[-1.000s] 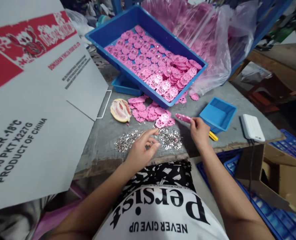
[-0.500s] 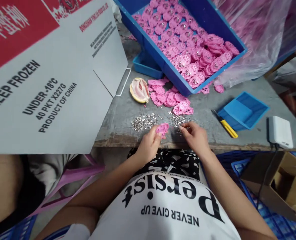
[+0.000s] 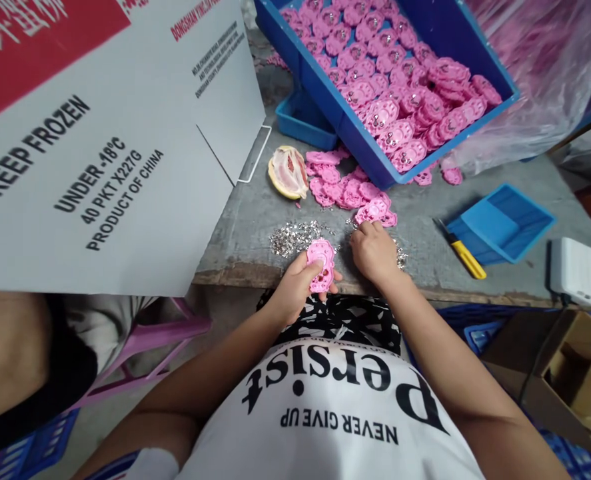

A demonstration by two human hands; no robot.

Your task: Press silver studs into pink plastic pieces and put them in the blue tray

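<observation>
My left hand [image 3: 295, 288] grips a pink paw-shaped plastic piece [image 3: 321, 261] at the table's front edge, thumb on its face. My right hand [image 3: 374, 252] rests just to the right, fingers curled down into a scatter of small silver studs [image 3: 292, 237] on the grey table [image 3: 255, 220]; what its fingertips pinch is hidden. A loose pile of pink pieces [image 3: 348, 190] lies just beyond the hands. Behind it a big blue tray [image 3: 345, 127] is filled with several more pink pieces carrying silver studs.
A large printed cardboard sheet [image 3: 100, 147] covers the left. A peeled fruit segment [image 3: 288, 172] lies by the pile. On the right sit a small blue tray [image 3: 500, 223], a yellow knife [image 3: 462, 253] and a white box [image 3: 574, 270]. A pink plastic bag [image 3: 540, 73] is behind.
My right hand came from the small blue tray back to the studs. My left hand picked up a pink piece and holds it face up. The view tilted down.
</observation>
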